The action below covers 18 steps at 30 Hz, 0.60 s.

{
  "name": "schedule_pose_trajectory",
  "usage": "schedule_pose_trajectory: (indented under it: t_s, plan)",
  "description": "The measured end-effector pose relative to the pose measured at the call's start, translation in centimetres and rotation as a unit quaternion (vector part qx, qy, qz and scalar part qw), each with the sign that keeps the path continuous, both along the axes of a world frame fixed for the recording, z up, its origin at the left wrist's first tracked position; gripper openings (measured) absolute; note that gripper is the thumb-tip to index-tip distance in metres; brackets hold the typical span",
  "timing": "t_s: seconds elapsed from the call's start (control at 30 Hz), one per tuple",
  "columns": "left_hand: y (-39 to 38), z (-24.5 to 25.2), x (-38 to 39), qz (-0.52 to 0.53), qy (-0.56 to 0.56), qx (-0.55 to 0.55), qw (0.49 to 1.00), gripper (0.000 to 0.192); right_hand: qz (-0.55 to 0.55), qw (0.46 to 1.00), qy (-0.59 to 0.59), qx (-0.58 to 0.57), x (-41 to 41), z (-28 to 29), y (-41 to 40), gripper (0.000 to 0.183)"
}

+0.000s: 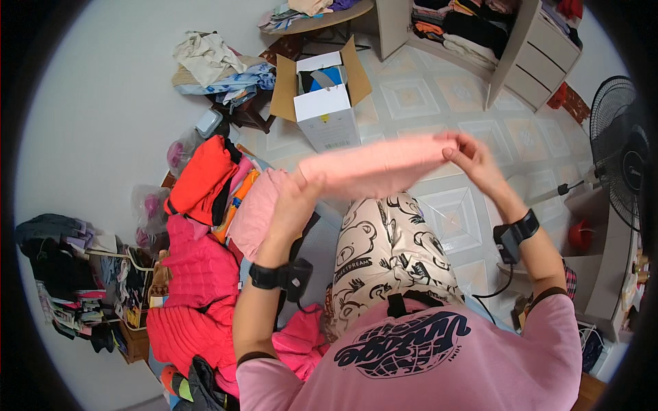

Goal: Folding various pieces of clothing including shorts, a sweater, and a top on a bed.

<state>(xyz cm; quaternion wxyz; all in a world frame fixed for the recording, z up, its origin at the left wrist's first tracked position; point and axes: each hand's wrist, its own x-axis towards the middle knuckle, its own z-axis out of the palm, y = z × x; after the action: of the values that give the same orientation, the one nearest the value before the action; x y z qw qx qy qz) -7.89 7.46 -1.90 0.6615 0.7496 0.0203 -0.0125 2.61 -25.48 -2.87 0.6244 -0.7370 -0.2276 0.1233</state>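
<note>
A light pink folded cloth, blurred by motion, is stretched out above my lap. My left hand grips its left end, and my right hand pinches its right end between thumb and fingers. What kind of garment it is, I cannot tell. Beside my left hand lies a paler pink folded cloth. An orange-red folded garment rests farther left, and below it spreads a bright pink quilted garment. Both wrists wear black strapped devices with cables.
An open cardboard box with folded items stands on the tiled floor ahead. Clothes cover a stool at its left and a round table behind it. An open wardrobe holds clothes. A black fan is at the right.
</note>
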Motion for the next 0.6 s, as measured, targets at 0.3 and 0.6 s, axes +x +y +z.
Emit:
schedule_pose_trajectory:
  t_s: [0.3, 0.6]
  plan:
    - [-0.7, 0.0, -6.7, -0.020, 0.126, -0.014, 0.992, 0.028, 0.084, 0.963, -0.126, -0.223, -7.4, 2.8, -3.5, 0.051]
    - [-4.0, -14.5, -20.7, -0.034, 0.339, -0.136, 0.930, 0.046, 0.283, 0.912, 0.212, -0.209, -17.8, -9.9, -7.0, 0.044]
